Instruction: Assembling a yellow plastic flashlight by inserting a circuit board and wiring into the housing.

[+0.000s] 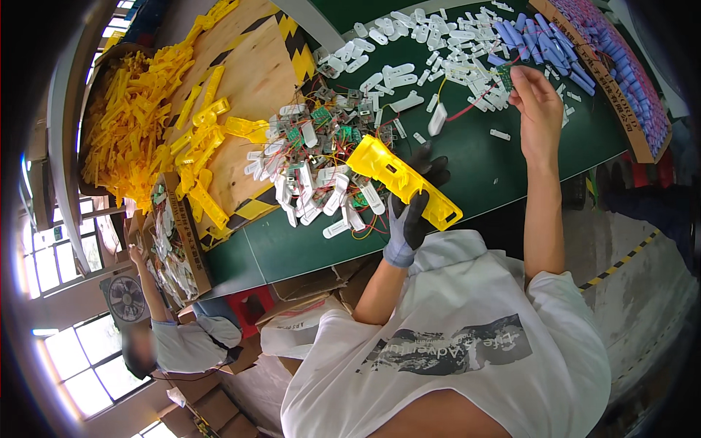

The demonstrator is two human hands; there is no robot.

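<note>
My left hand, in a grey and black glove, grips a yellow plastic housing near its lower half. The long housing is tilted, with its slotted end toward me, above the front of the green table. My bare right hand is raised over the table's right part, its fingertips pinching a small green circuit board. Thin red and yellow wires run left from the board, and a white plastic piece hangs near them. Beside the housing lies a heap of wired circuit boards mixed with white pieces.
White plastic parts spread across the far table. Blue cylindrical cells lie beside a cardboard box full of more. Yellow housings are piled at left, beside a wooden board. Another person works at the lower left.
</note>
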